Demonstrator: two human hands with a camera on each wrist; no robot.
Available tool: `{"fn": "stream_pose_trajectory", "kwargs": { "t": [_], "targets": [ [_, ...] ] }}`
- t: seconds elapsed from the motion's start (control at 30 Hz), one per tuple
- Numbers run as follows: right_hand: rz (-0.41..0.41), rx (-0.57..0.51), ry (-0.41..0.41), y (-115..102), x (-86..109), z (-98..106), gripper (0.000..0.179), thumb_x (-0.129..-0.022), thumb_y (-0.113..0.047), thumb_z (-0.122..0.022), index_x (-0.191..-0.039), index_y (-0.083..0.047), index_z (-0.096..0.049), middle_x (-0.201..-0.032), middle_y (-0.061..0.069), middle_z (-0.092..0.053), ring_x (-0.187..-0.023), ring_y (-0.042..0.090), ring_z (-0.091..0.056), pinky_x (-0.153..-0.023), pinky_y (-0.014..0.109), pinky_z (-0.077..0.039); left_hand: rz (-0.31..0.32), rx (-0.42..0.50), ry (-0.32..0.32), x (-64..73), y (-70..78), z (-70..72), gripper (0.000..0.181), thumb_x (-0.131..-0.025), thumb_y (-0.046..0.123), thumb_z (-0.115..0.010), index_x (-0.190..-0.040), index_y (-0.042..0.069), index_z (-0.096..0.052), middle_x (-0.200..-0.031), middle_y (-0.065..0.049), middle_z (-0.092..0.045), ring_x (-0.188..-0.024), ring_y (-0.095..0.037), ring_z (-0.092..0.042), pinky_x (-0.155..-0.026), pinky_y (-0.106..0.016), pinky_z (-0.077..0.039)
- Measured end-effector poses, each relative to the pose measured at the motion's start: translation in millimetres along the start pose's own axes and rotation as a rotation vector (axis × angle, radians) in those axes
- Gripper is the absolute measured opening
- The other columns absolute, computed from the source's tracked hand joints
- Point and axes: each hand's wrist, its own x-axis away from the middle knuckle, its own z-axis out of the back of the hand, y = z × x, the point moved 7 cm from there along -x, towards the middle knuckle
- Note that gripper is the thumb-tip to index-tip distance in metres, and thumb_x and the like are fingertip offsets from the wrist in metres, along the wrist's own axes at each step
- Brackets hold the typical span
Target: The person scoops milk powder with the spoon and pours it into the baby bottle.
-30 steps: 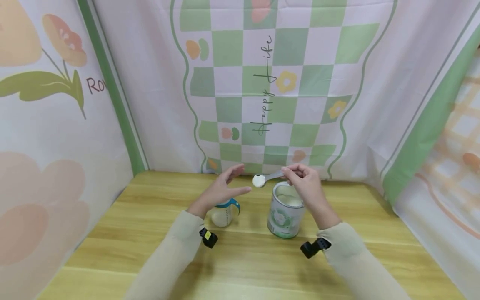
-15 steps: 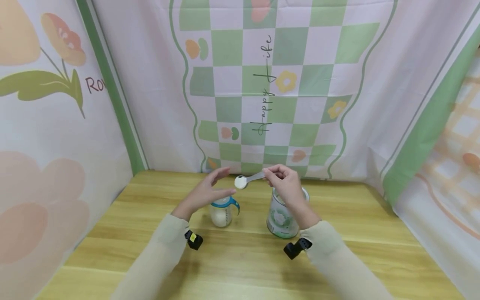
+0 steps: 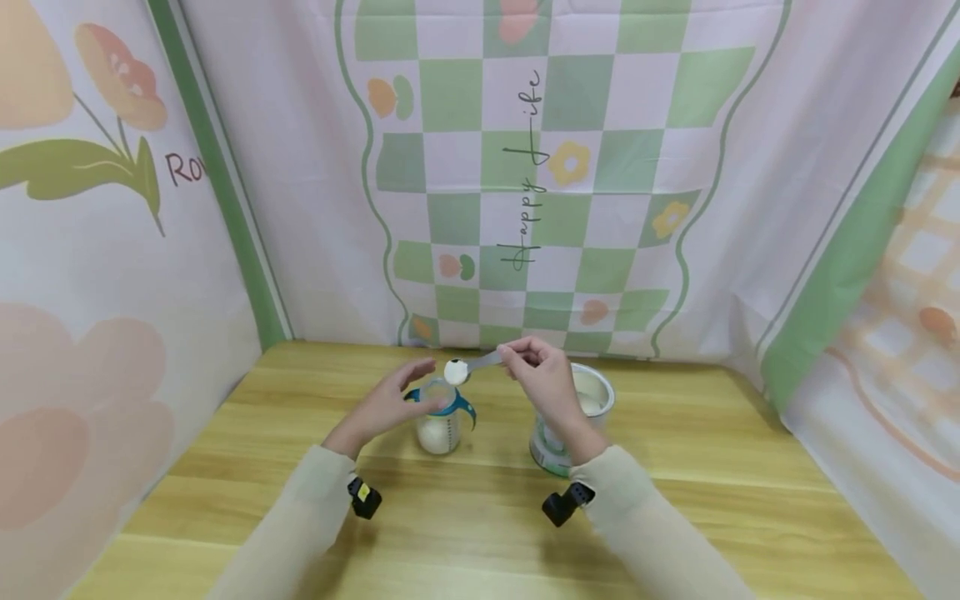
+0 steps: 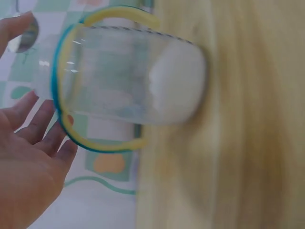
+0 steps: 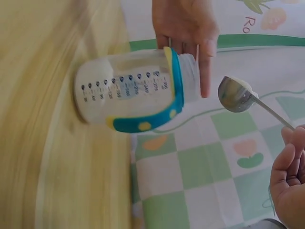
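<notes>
We see the scoop (image 5: 233,98), heaped with white powder (image 3: 454,372), just above the bottle (image 3: 437,435) and slightly to its right. The right hand (image 3: 549,386) pinches the handle's far end, bowl upward — we judge, to avoid spilling. The bottle stands upright on the bench (image 3: 465,533), powder in its base. The left hand (image 3: 381,410), fingers spread wide, lies about the neck, perhaps to guard or steady it; whether it touches, we cannot tell. The lidless tin (image 3: 546,454) stands rightward, presumably for easy reach. The right hand and wrist hide much of it — in the right wrist view, only its edge appears.
</notes>
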Motion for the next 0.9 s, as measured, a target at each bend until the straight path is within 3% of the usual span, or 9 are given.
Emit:
{"fn": "stream_pose_trajectory", "kwargs": {
  "t": [0.17,0.37,0.7,0.9],
  "targets": [
    [0.049,0.037,0.022,1,2.3,-9,0.025,-0.096,-0.029,-0.072,-0.097,-0.004,-0.072,-0.086,0.013,-0.07,-0.083,0.036,-0.066,-0.065,0.025,-0.053,0.033,0.01,0.022,1.5,-14.7,-4.7,0.086,-0.082,0.046,-0.083,-0.153,0.02,-0.041,-0.152,-0.001,-0.044,-0.141,-0.03,-0.036,-0.111,-0.062,-0.028],
    [0.118,0.077,0.028,-2,7.0,-19,0.019,-0.096,-0.026,-0.071,-0.096,-0.007,-0.072,-0.085,0.008,-0.071,-0.076,0.023,-0.067,-0.057,0.024,-0.049,0.031,0.013,0.038,-0.7,-18.9,-11.6,0.08,-0.08,0.043,-0.085,-0.148,0.025,-0.047,-0.143,-0.001,-0.052,-0.132,-0.027,-0.046,-0.107,-0.06,-0.035],
    [0.211,0.101,0.007,-3,9.7,-31,0.013,-0.097,-0.02,-0.07,-0.095,-0.007,-0.071,-0.084,0.009,-0.071,-0.075,0.036,-0.067,-0.055,0.023,-0.048,0.082,0.001,0.051,-3.5,-29.5,-16.6,0.075,-0.084,0.039,-0.083,-0.148,0.023,-0.047,-0.147,-0.004,-0.05,-0.141,-0.034,-0.037,-0.11,-0.065,-0.027],
    [0.248,0.143,0.015,-3,13.7,-36,0.011,-0.097,-0.019,-0.07,-0.094,-0.009,-0.071,-0.081,0.002,-0.07,-0.068,0.019,-0.064,-0.053,0.024,-0.047,0.074,0.018,0.042,-3.2,-33.6,-17.1,0.074,-0.085,0.04,-0.081,-0.148,0.022,-0.047,-0.146,-0.003,-0.051,-0.142,-0.034,-0.035,-0.111,-0.064,-0.026]
  ]
}}
